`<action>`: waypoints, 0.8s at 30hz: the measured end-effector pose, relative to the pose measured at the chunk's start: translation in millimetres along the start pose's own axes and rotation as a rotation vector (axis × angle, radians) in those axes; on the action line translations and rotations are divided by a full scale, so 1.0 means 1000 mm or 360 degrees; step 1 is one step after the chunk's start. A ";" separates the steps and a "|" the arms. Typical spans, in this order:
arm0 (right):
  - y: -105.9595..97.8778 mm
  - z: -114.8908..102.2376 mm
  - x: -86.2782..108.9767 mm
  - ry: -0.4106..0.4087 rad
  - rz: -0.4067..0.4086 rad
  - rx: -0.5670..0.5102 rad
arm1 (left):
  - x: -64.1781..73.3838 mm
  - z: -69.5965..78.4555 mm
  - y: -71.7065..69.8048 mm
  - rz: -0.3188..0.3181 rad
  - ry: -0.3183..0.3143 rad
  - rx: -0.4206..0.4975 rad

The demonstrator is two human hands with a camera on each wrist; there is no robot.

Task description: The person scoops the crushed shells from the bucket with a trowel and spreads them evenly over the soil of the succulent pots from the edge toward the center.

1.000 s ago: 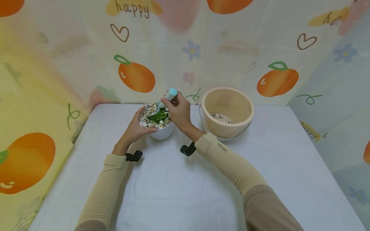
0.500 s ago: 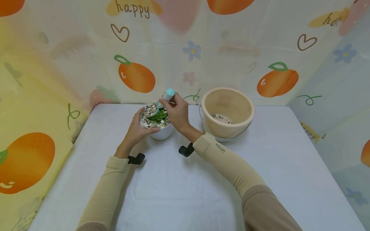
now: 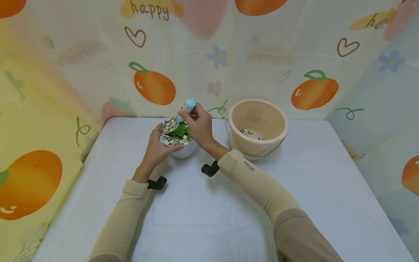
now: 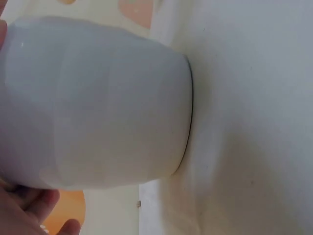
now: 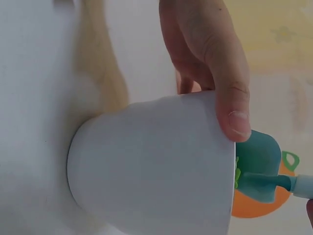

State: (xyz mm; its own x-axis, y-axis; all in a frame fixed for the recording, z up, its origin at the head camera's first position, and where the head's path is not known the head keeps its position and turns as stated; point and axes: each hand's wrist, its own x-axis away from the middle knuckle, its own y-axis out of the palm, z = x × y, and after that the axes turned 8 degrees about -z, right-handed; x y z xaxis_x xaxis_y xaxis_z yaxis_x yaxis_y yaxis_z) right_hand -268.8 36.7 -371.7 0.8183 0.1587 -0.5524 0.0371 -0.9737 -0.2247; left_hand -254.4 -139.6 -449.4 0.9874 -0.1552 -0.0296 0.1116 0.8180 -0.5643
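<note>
A white flower pot [image 3: 184, 151] stands at the back of the table, filled with pebbles [image 3: 168, 125] around a green succulent [image 3: 181, 131]. My left hand [image 3: 155, 148] grips the pot's left side, with the thumb along the near rim in the head and right wrist views. In my right hand [image 3: 202, 126] is a small garden trowel [image 3: 188, 106], pinched by its pale handle with a light-blue end. Its teal blade [image 5: 259, 156] sits at the pot's mouth against the pebbles, beside the succulent. The blade's tip is hidden in the right wrist view.
To the right of the pot stands a beige bucket [image 3: 258, 145] with a few pebbles on its bottom and a handle hanging down. A white cloth covers the table [image 3: 203, 218]. A fruit-print curtain [image 3: 193, 65] hangs close behind and at both sides.
My right hand and the trowel have shifted slightly left. My left wrist has moved a little to the right, the hand still holding the pot. The bucket has not moved.
</note>
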 end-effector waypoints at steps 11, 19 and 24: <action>-0.001 0.003 0.000 -0.0015 0.0020 0.0032 | 0.002 -0.002 0.001 0.0058 0.0033 -0.0051; -0.002 0.002 0.001 -0.0012 0.0014 0.0028 | -0.008 -0.008 -0.013 -0.0170 0.0008 0.0002; -0.004 0.003 0.000 -0.0005 -0.0020 0.0025 | -0.010 -0.009 -0.011 -0.0169 -0.0010 0.0033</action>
State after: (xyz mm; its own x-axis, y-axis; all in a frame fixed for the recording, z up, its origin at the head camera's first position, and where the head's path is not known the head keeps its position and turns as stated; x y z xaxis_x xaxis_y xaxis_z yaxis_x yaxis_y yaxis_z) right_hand -270.2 40.7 -373.3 0.8160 0.1713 -0.5522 0.0384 -0.9690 -0.2439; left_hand -266.1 -152.1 -450.6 0.9706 -0.2382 0.0343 0.2177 0.8085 -0.5468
